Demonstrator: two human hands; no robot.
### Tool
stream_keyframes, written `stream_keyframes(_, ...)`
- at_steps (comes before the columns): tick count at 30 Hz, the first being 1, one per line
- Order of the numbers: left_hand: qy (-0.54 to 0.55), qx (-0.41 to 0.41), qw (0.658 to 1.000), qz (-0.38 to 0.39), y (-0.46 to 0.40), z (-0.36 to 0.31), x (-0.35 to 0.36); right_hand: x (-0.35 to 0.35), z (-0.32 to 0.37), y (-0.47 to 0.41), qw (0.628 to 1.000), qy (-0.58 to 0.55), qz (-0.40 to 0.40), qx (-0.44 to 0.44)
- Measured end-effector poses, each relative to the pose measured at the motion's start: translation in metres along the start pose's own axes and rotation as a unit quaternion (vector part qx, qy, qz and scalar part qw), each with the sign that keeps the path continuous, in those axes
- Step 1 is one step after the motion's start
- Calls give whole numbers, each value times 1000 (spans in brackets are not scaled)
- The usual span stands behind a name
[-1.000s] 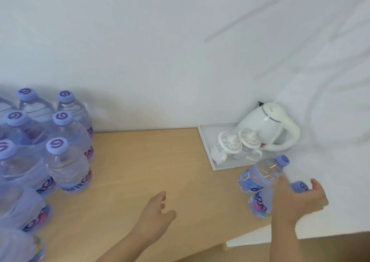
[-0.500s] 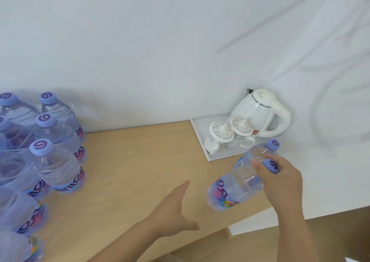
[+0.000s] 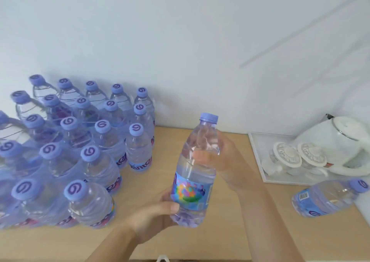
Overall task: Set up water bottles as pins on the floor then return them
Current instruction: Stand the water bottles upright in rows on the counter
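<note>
A clear water bottle (image 3: 195,173) with a purple cap and colourful label stands upright above the wooden table (image 3: 230,231), held by both hands. My left hand (image 3: 154,215) grips its base, thumb across the lower label. My right hand (image 3: 226,161) wraps round its upper body from behind. A second bottle (image 3: 328,198) lies on its side at the table's right edge. Several capped bottles (image 3: 80,151) stand packed together at the left.
A white tray (image 3: 258,155) at the right holds a white kettle (image 3: 344,141) and two lidded cups (image 3: 298,155). A white wall runs behind the table. Bare wood lies between the bottle group and the tray.
The view swung left, showing more of the bottle group. My right hand set one bottle down on its side and turned the other upright. My left hand came up and took its base.
</note>
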State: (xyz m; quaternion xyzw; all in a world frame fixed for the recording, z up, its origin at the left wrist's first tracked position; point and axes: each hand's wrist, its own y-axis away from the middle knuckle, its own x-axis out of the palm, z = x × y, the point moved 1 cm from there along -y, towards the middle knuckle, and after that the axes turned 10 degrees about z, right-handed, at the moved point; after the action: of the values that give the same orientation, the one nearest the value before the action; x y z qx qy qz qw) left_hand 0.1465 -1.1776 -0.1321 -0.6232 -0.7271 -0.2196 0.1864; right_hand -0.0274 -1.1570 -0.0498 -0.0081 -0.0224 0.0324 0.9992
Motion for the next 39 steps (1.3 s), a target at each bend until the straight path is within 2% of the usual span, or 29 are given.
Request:
stream_keyframes(2, 43, -2, 999, 22, 14, -7, -8, 15, -5, -12, 990, -99, 101, -30)
stream_keyframes(3, 40, -5, 999, 27, 21, -11, -10, 25, -9, -19, 978, -165, 129, -13)
stream_keyframes(5, -40, 6, 999, -1, 29, -17, -9, 42, -16, -33, 967, -207, 138, 49)
stream_keyframes(7, -148, 22, 980, -128, 32, -18, -7, 51, -18, -45, 984, -97, 120, 88)
stream_keyframes(9, -224, 0, 928, -298, 40, -14, -12, 55, -17, -55, 987, 53, 119, 89)
stream_keyframes(10, -247, -21, 900, -359, 45, -10, -17, 58, -19, -58, 982, 107, 122, 92)
stream_keyframes(11, -255, -41, 884, -389, 50, -4, -21, 63, -24, -60, 978, 140, 120, 101)
stream_keyframes(13, -243, -72, 876, -410, 55, 9, -25, 69, -41, -62, 973, 163, 98, 131)
stream_keyframes(17, -209, -37, 849, -484, 56, 39, -29, 83, -70, -64, 973, 165, 78, 142)
stream_keyframes(20, -225, -84, 849, -471, 56, 57, -33, 91, -89, -63, 966, 203, 30, 160)
stream_keyframes(25, -138, -113, 874, -452, 50, 64, -49, 102, -109, -61, 978, 174, -29, 113)
stream_keyframes(31, -54, -79, 875, -475, 42, 68, -60, 106, -120, -62, 964, 259, -38, 39)
stream_keyframes(35, -87, -101, 851, -507, 36, 73, -62, 103, -124, -62, 972, 229, -17, 42)
stream_keyframes(37, -76, -90, 855, -505, 29, 73, -59, 98, -121, -58, 975, 218, 9, 51)
stream_keyframes(39, -44, -98, 858, -502, 15, 70, -52, 84, -114, -49, 974, 216, -13, 61)
